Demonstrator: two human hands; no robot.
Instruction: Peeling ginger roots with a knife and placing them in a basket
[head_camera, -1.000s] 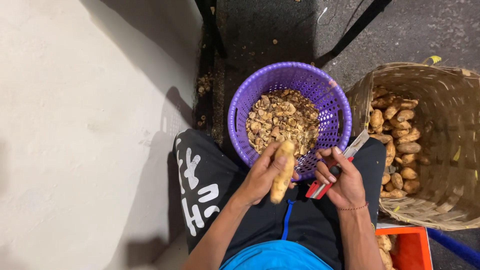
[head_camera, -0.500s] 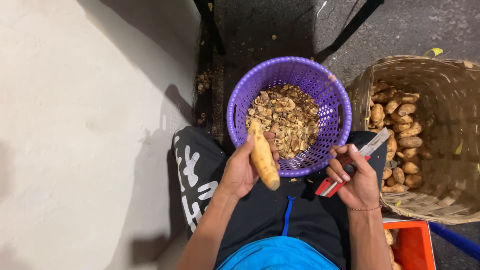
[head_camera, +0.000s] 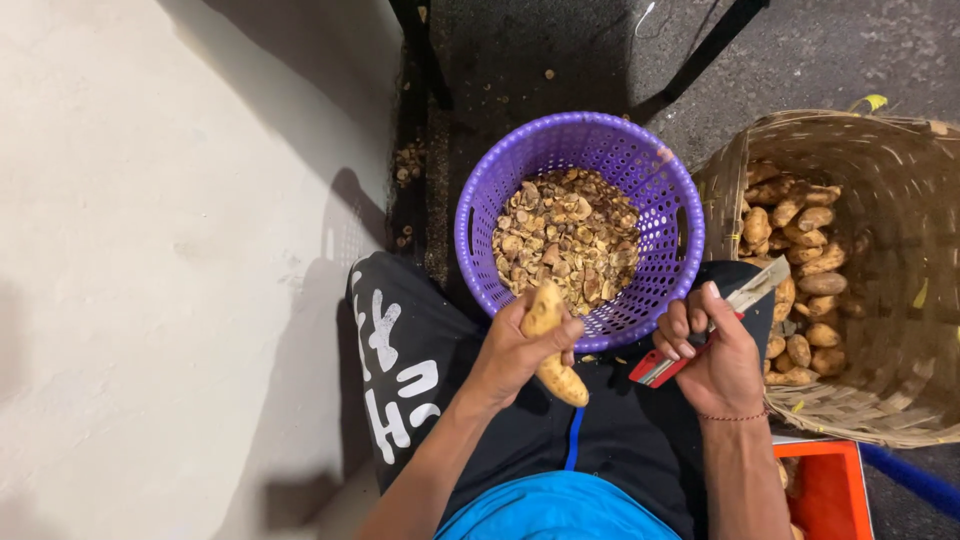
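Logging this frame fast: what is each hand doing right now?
Left hand: closed around a yellow potato.
Right hand: closed on a red-handled peeler.

Light falls hard from above and slightly behind the person, leaving the pale concrete floor (head_camera: 150, 250) at the left bright and nearly washed out. A soft, dark shadow of the person's head and shoulders spreads across it beside the black shorts (head_camera: 420, 350). The asphalt at the top stays dim and grainy. The purple basket (head_camera: 480, 200) is evenly lit and sharp, its peelings crisp. The wicker basket (head_camera: 900, 200) sinks into shade on its far wall. Straight lines bow mildly toward the frame's corners; no motion blur shows.
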